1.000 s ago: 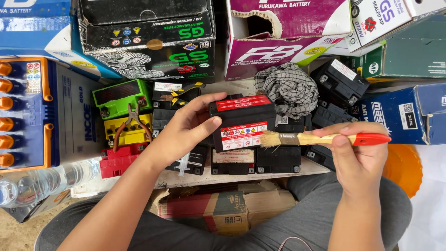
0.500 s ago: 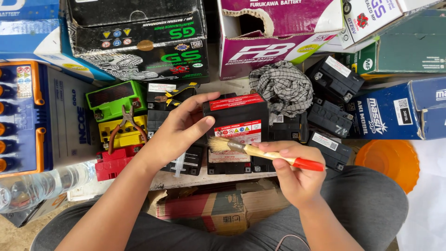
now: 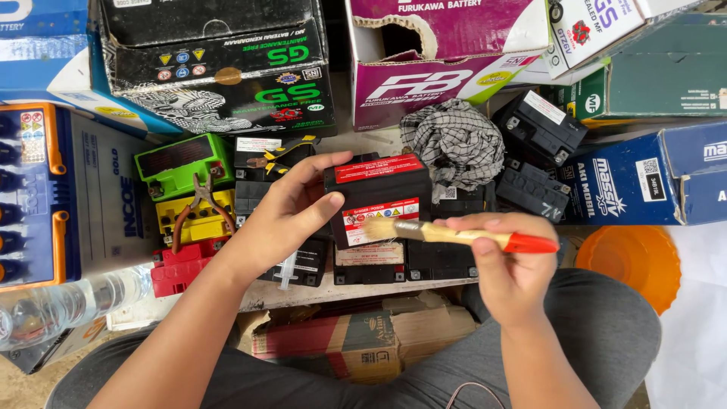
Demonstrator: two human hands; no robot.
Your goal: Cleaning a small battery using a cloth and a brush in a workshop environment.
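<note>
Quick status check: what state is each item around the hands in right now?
Left hand: gripping the black battery.
Right hand: holding the brush.
Black battery: tilted, lifted above the others.
Brush: bristles on the battery's label.
Pliers: lying on the yellow battery.
Checked cloth: crumpled.
Purple box: torn open.

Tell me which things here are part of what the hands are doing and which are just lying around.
In use:
- left hand gripping the black battery with red top
- right hand holding the paintbrush, bristles against the battery's label

Lying about:
- pliers on the yellow battery
- green battery
- checked cloth
- water bottle
- orange bowl
</note>
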